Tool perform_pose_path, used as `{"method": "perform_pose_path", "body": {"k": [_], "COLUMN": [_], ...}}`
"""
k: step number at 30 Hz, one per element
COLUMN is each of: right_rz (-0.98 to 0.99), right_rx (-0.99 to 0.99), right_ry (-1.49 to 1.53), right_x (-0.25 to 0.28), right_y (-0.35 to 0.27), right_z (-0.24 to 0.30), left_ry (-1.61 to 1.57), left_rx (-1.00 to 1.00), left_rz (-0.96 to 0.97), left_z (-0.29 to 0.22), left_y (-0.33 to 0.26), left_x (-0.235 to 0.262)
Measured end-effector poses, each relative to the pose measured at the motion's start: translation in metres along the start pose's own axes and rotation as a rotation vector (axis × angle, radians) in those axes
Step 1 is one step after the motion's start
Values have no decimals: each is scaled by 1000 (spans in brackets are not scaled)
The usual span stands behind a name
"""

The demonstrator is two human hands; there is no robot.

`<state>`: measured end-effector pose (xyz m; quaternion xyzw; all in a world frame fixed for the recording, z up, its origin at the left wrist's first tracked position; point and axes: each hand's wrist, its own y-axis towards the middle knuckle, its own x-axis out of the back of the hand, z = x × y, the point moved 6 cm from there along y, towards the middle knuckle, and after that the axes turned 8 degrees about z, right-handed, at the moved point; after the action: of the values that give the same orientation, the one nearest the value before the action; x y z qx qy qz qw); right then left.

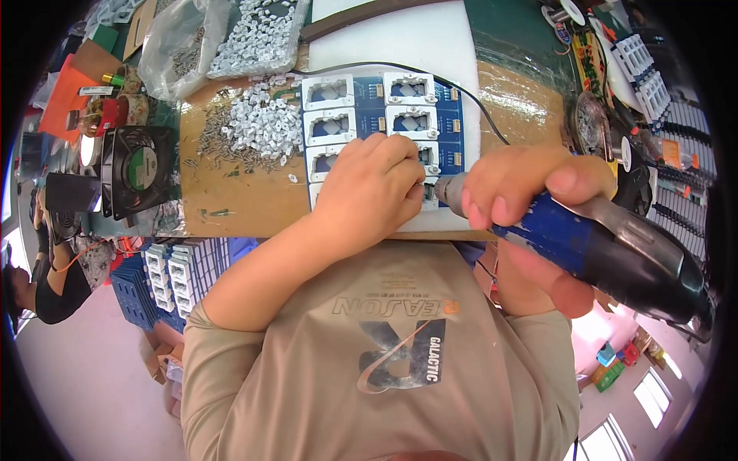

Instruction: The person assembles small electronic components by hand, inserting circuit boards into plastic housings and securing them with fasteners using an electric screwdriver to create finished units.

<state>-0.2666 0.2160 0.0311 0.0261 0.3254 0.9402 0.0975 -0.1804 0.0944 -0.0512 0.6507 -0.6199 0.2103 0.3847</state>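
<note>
My right hand (530, 184) is wrapped round a blue and black electric screwdriver (592, 238). Its grey nose points left, close to the fingertips of my left hand (377, 180). Those fingers are curled and pressed together over the lower part of the blue circuit boards (371, 100); what they pinch, if anything, is hidden. Two columns of white plastic frames (330, 127) with cut-out middles sit on the boards. My left hand covers part of the lower frames, and the screwdriver's tip is hard to make out there.
Left of the boards lie a heap of small white plastic pieces (265, 123) and loose screws (211, 138). Behind them are a filled tray (257, 38) and a clear bag (181, 54). A black fan (138, 173) stands at left. A black cable (461, 88) crosses the white foam sheet (384, 42).
</note>
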Motion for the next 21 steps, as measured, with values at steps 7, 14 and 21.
{"method": "perform_pose_path", "body": {"k": [7,14,21], "right_rz": [-50,66,24], "right_rx": [-81,-125,-176], "right_ry": [36,7,8], "right_x": [-5,-7,-9], "right_y": [0,7,10], "right_z": [-6,-8,0], "left_ry": [-12,-24,-32], "left_rx": [0,-18,-18], "left_rz": [-15,-37,-42], "left_z": [0,2,2], "left_y": [-1,-3,-2], "left_x": [-1,-2,-3]}}
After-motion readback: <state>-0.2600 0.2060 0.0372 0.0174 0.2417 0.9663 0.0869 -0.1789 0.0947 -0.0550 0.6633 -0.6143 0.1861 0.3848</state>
